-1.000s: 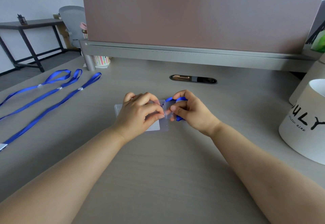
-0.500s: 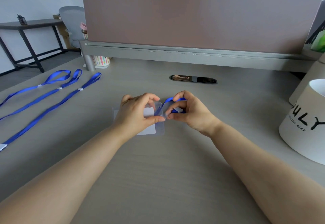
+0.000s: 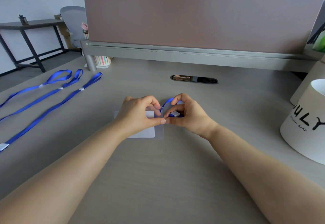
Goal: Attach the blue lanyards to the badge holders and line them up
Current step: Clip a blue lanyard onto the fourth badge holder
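Spare lanyards (image 3: 52,99): three blue straps side by side on the tabletop (image 3: 158,179), well left of the hands; no holders seen on them.
Left hand (image 3: 139,116): thumb and fingers curled, pinching the badge holder at its right end.
Badge holder (image 3: 146,132): clear sleeve with a white card inside, long axis left-right; the punched strip faces right, hole (image 3: 160,111) uncovered.
Clip (image 3: 175,114): white, just right of the hole.
Right hand (image 3: 190,116): the nearer hand to the clip, pinching it; blue lanyard (image 3: 167,101) bunched behind the fingers.
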Tool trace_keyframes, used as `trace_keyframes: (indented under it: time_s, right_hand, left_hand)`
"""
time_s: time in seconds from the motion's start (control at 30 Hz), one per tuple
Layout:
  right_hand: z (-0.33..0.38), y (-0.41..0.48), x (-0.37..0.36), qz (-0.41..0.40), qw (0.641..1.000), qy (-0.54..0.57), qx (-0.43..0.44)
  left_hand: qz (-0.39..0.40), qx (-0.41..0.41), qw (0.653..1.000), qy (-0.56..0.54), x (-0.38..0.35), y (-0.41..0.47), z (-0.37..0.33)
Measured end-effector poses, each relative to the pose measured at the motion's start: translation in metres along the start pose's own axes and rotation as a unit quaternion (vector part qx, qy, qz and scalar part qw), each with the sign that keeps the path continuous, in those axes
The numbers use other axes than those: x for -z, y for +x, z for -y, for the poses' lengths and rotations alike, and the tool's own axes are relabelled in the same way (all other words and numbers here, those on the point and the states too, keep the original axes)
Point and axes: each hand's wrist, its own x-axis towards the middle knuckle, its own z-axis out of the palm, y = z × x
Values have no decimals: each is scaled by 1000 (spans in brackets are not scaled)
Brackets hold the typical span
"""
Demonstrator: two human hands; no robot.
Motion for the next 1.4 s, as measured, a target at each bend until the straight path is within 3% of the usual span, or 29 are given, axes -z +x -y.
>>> trace_keyframes:
  time_s: [0.13, 0.27, 0.6, 0.8, 1.4]
  right_hand:
    - [3, -1, -3, -1, 1000, -4, 9]
    - [3, -2, -6, -5, 1000, -1, 17]
    - [4, 0, -7, -30, 994, 103, 23]
    - [7, 0, -3, -29, 992, 117, 25]
    - [14, -2, 0, -1, 997, 70, 14]
  left_hand:
    - [60, 37, 996, -51, 9, 3, 2]
    - [92, 56, 994, -7, 18, 7, -7]
    - [143, 96, 984, -51, 28, 9, -9]
    - [149, 109, 970, -161, 30, 8, -8]
    - [133, 157, 955, -212, 20, 9, -13]
